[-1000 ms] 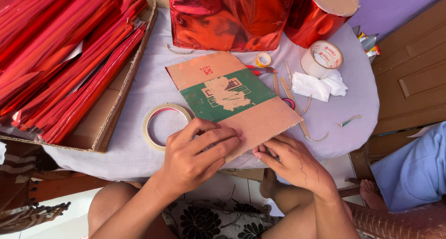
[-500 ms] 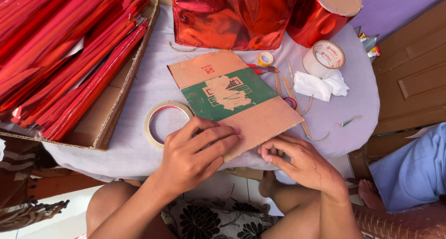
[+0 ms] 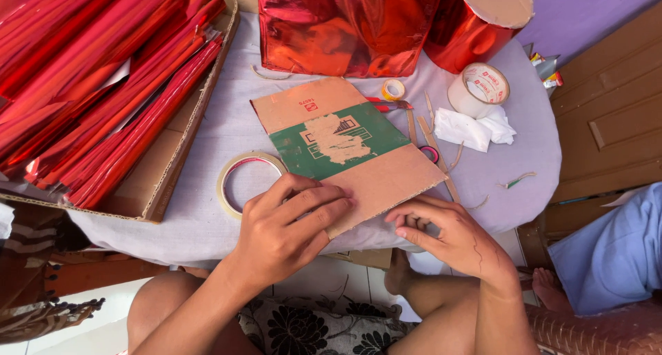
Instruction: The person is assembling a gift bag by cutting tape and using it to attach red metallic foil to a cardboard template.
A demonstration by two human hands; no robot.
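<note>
The left hand (image 3: 293,227) lies flat on the cardboard (image 3: 348,148), fingers pressed together and spread slightly over its near corner. The right hand (image 3: 452,238) curls at the near edge of the surface (image 3: 207,224); I cannot tell if its fingers pinch something. To do well, I think the left hand must press firmly. The cardboard is stiff, matte, partly green. Beside it lies a tape ring (image 3: 241,183); farther, shiny red foil (image 3: 345,24).
</note>
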